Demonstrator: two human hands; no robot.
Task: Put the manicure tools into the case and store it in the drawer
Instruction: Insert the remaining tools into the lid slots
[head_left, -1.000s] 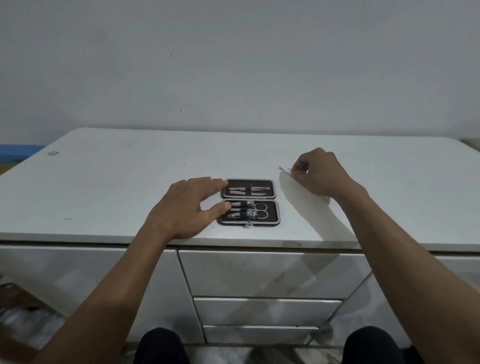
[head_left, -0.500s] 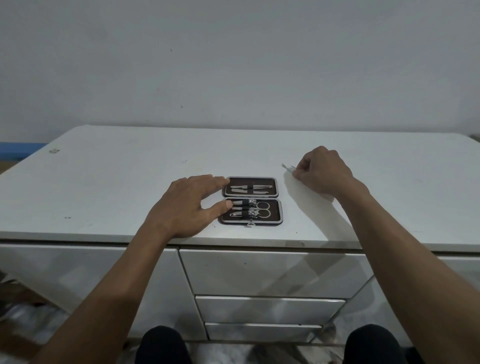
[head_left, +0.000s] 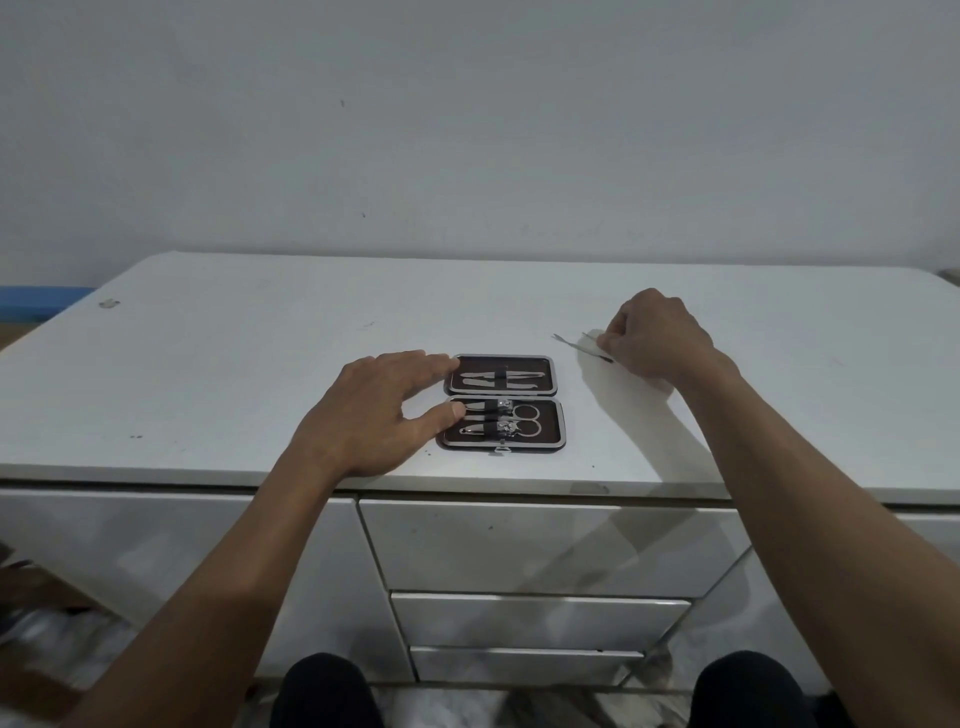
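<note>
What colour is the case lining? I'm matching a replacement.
Dark brown, with a silvery rim, on the case; it shows best in the head view.
</note>
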